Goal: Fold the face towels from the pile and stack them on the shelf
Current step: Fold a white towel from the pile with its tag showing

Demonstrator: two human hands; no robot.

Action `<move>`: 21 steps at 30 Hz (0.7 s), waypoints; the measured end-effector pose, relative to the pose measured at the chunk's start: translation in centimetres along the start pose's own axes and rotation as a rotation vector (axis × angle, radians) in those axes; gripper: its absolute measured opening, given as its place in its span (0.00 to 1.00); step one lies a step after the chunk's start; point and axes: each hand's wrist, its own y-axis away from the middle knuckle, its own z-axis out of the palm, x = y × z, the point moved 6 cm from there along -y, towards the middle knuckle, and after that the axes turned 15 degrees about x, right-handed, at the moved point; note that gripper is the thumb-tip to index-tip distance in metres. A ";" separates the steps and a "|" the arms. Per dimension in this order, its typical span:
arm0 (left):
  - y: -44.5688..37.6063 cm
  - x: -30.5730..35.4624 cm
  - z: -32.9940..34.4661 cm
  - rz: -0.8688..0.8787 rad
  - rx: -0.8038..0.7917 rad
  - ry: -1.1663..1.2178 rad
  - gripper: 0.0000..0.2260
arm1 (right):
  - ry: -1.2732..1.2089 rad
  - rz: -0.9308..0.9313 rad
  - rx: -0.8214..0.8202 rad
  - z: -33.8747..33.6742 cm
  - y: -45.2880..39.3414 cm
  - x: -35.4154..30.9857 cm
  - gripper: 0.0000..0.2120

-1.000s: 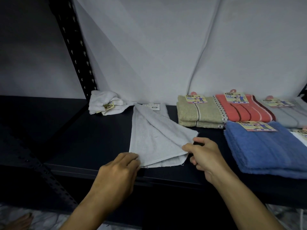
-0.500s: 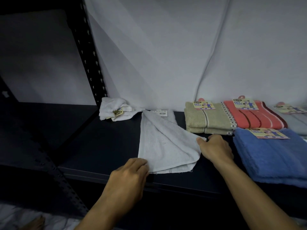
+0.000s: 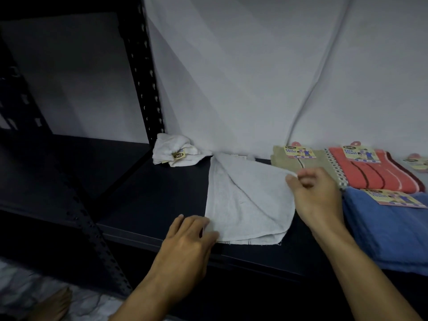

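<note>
— Shelf contents, largest first?

— Dark shelf (image 3: pixel 143 205). White face towel (image 3: pixel 243 200), part folded, reaches from the back edge to the front edge. Blue towel (image 3: pixel 382 230) by the front edge at right; coral towel (image 3: pixel 370 174) and beige towel (image 3: pixel 298 163) along the back edge. Crumpled white towel (image 3: pixel 176 150) at the back.

— Hands?

— Right hand (image 3: pixel 317 195) pinches the white face towel's raised right corner. Left hand (image 3: pixel 185 239), fingers spread flat, presses its front left corner.

Dark shelf (image 3: pixel 143 205) before me. Lying on it, left to right: crumpled white towel (image 3: pixel 172 150) at the back by the upright; half-folded white towel (image 3: pixel 245 200); folded beige towel (image 3: pixel 298 162), coral towel (image 3: pixel 379 172), and blue towel (image 3: pixel 389 230) nearest the front edge.
</note>
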 end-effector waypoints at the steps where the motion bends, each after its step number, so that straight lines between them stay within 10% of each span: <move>1: 0.2 -0.2 0.1 -0.005 -0.008 -0.002 0.16 | -0.072 -0.060 -0.003 0.0 0.6 -1.4 0.09; 6: 0.7 -0.8 0.3 0.000 -0.038 0.033 0.25 | -0.187 -0.323 -0.131 1.9 4.6 -5.2 0.06; 11: 0.8 -1.1 -0.4 -0.119 0.025 0.192 0.11 | -0.065 -0.672 -0.199 4.1 9.1 -4.8 0.04; 21: 2.2 -2.4 0.3 -0.305 0.206 0.310 0.10 | -0.084 -0.893 -0.181 5.2 13.7 -2.4 0.06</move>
